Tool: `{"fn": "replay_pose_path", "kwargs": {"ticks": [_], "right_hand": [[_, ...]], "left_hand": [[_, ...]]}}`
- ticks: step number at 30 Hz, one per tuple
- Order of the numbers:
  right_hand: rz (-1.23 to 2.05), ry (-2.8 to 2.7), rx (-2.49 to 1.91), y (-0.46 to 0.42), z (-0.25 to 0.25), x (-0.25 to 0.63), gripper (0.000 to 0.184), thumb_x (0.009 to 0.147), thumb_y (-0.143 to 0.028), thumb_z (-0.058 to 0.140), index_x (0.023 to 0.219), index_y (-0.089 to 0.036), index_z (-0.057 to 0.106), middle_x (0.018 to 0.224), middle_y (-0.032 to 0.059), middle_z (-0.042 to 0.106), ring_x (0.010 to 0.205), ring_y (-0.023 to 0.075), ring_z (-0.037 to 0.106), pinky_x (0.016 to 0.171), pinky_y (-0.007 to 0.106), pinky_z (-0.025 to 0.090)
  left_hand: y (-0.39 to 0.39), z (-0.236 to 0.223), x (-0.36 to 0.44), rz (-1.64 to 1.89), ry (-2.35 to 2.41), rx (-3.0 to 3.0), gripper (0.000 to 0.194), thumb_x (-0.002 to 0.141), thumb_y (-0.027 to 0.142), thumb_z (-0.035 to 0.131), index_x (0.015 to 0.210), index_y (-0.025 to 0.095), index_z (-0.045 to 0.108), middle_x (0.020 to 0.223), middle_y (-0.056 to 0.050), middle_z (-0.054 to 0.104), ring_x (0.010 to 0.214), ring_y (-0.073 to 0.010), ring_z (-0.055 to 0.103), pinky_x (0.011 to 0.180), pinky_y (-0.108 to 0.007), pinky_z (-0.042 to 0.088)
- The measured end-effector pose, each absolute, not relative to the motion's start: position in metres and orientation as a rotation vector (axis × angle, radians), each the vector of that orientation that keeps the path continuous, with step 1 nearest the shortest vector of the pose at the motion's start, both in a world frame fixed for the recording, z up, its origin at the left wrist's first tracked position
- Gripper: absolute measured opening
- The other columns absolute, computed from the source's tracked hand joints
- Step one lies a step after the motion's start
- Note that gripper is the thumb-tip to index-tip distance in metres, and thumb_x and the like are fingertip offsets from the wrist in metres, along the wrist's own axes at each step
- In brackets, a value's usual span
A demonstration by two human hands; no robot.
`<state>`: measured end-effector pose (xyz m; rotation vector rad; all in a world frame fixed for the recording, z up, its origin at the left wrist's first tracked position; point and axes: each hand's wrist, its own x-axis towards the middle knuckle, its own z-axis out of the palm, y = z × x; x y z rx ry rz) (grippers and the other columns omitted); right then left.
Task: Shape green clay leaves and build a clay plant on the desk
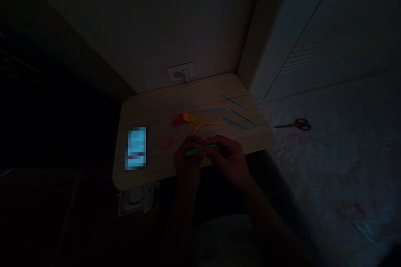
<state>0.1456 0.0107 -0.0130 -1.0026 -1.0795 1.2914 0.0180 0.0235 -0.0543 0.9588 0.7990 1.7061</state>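
Note:
Both my hands meet over the front edge of a small wooden table, pinching a long green piece of modelling clay (194, 150). Around its left part the fingers of my left hand (187, 156) are closed. My right hand (228, 154) grips the other end between thumb and fingers. Just beyond them lies a curved row of small yellow-orange clay balls (205, 123). Behind that are an orange clay lump (189, 117) and a red clay lump (178, 120), touching each other. A pink clay lump (165, 142) rests left of my left hand. The light is very dim.
Several thin blue-green sticks, among them a wider flat one (235, 124), lie on the table's (150, 108) right side. A lit phone (136, 148), its screen blurred, lies at the left. Red-handled scissors (296, 124) are on the pale surface at right. A wall socket (180, 72) holds a plug.

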Motion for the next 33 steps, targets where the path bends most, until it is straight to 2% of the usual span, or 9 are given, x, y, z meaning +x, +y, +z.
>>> {"fn": "replay_pose_path", "kwargs": {"ticks": [9,13,22,25,29,33], "right_hand": [[1.402,-0.949,-1.034,0.014,-0.014,0.145,0.017,0.077,-0.036,0.085,0.083,-0.021,0.080,0.072,0.0012,0.075,0.058,0.0126,0.062,0.052,0.023,0.050],[1.413,-0.946,-1.048,0.014,-0.013,0.145,0.017,0.077,-0.036,0.084,0.084,-0.021,0.081,0.072,0.0015,0.075,0.058,0.0129,0.062,0.051,0.023,0.050],[1.430,-0.922,-1.060,0.015,-0.010,0.143,0.020,0.073,-0.038,0.088,0.079,-0.020,0.080,0.068,0.0010,0.074,0.055,0.0121,0.061,0.049,0.022,0.048],[1.417,-0.918,-1.071,0.015,-0.012,0.142,0.023,0.075,-0.042,0.086,0.078,-0.020,0.079,0.061,-0.0003,0.070,0.053,0.0124,0.059,0.048,0.023,0.048],[1.371,-0.942,-1.084,0.016,-0.014,0.143,0.028,0.080,-0.048,0.081,0.074,-0.020,0.076,0.056,-0.0011,0.065,0.050,0.0126,0.057,0.048,0.024,0.048],[1.342,-1.002,-1.111,0.016,-0.013,0.147,0.032,0.083,-0.048,0.079,0.069,-0.020,0.074,0.056,0.0000,0.066,0.051,0.0126,0.057,0.049,0.024,0.048]], "left_hand": [[0.023,-0.060,0.011,1.700,0.844,1.023,0.031,0.069,0.043,0.098,0.089,0.024,0.084,0.098,-0.006,0.074,0.089,-0.0189,0.072,0.076,-0.029,0.060],[0.023,-0.058,0.012,1.703,0.831,1.019,0.022,0.072,0.039,0.097,0.084,0.025,0.085,0.096,-0.005,0.074,0.088,-0.0177,0.072,0.074,-0.027,0.059],[0.023,-0.056,0.014,1.728,0.884,1.037,0.022,0.071,0.042,0.097,0.078,0.026,0.083,0.086,-0.003,0.074,0.083,-0.0176,0.071,0.073,-0.029,0.058],[0.023,-0.053,0.016,1.719,0.873,0.997,0.026,0.069,0.046,0.098,0.079,0.026,0.084,0.087,-0.003,0.074,0.081,-0.0172,0.071,0.071,-0.028,0.058],[0.021,-0.051,0.019,1.657,0.890,0.944,0.032,0.068,0.042,0.099,0.092,0.026,0.086,0.098,-0.005,0.077,0.085,-0.0169,0.072,0.071,-0.026,0.058],[0.020,-0.052,0.023,1.607,0.917,0.912,0.028,0.068,0.041,0.098,0.087,0.025,0.086,0.095,-0.005,0.078,0.075,-0.0152,0.071,0.064,-0.025,0.057]]}}
